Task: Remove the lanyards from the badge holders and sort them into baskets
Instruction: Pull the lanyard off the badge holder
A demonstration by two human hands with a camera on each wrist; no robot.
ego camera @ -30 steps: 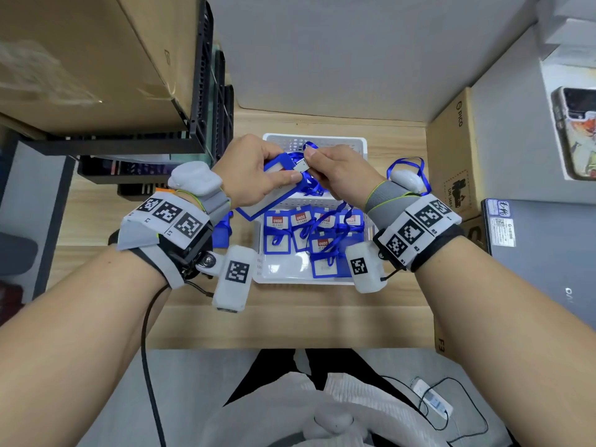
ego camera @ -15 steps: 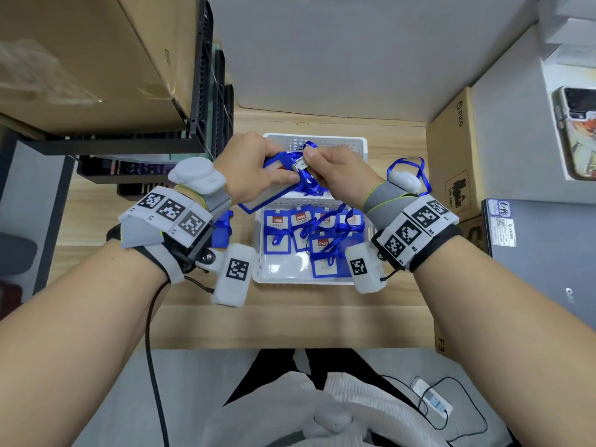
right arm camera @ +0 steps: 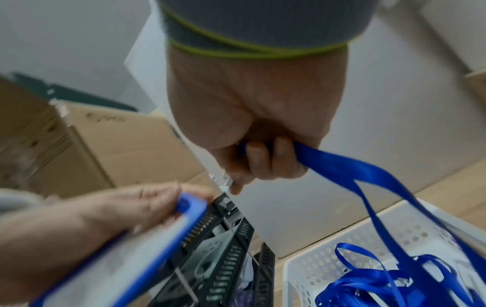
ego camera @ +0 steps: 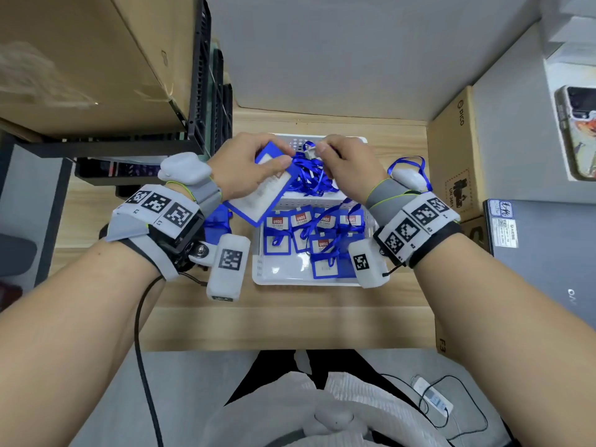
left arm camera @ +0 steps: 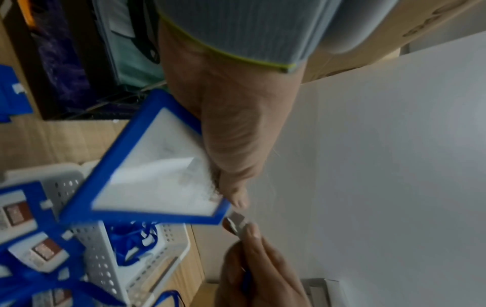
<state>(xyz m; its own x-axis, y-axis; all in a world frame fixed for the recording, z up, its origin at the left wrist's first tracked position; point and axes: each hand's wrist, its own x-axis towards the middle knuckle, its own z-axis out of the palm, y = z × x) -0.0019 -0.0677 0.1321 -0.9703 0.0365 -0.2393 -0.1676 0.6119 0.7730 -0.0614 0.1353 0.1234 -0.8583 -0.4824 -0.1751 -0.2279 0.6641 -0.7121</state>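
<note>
My left hand (ego camera: 254, 166) grips a blue-framed badge holder (ego camera: 261, 196), also seen as the badge holder (left arm camera: 157, 174) up close, tilted above the baskets. My right hand (ego camera: 342, 159) pinches the white clip (ego camera: 310, 153) of a blue lanyard (ego camera: 311, 177); the ribbon of the lanyard (right arm camera: 349, 172) trails down from my curled fingers (right arm camera: 263, 160) into the far white basket (right arm camera: 394, 232), which holds several loose blue lanyards. The clip (left arm camera: 236, 220) sits just off the holder's corner. The near white basket (ego camera: 274, 272) holds several badge holders with lanyards still on them.
A cardboard box (ego camera: 80, 59) on a black rack (ego camera: 206, 101) stands at the left. Another cardboard box (ego camera: 451, 150) is at the right, with a blue lanyard loop (ego camera: 408, 164) beside it. A blue holder (ego camera: 216, 221) lies left of the near basket on the wooden table (ego camera: 290, 317).
My hands have drawn apart: the clip in my right hand has come away from the badge holder, which my left hand has tilted down and to the left.
</note>
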